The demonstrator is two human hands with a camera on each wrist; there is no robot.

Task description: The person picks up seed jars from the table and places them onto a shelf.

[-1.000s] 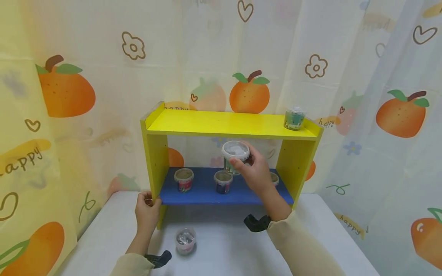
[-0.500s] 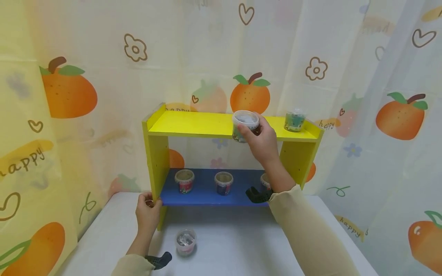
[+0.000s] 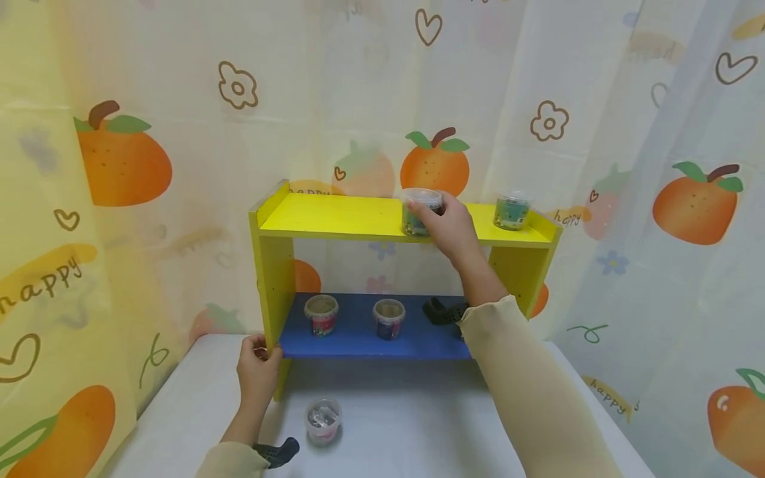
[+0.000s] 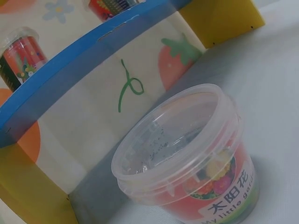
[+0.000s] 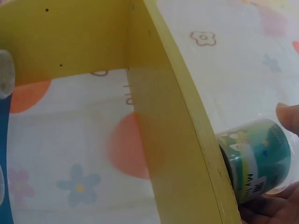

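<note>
My right hand (image 3: 455, 229) grips a small clear plastic cup with a green label (image 3: 416, 222) by its side. It stands at the front of the yellow top shelf (image 3: 340, 214), near the middle. In the right wrist view, the cup (image 5: 261, 158) has its base right at the yellow board, with thumb and fingers around the rim end. My left hand (image 3: 257, 368) pinches the front edge of the yellow left side panel (image 3: 271, 292), level with the blue shelf (image 3: 352, 342). Below it, a pink-labelled cup (image 3: 323, 425) with something silvery inside stands on the white table.
Another green-labelled cup (image 3: 511, 212) stands at the right end of the top shelf. The blue shelf bears a red-labelled cup (image 3: 323, 318), a dark-labelled cup (image 3: 388, 322) and one mostly hidden behind my right wrist. A fruit-patterned curtain (image 3: 364, 86) hangs behind.
My right hand has lifted the green-labelled cup from in front of the blue shelf, then brought it slightly down onto the yellow top shelf. My left hand keeps its hold on the side panel.
</note>
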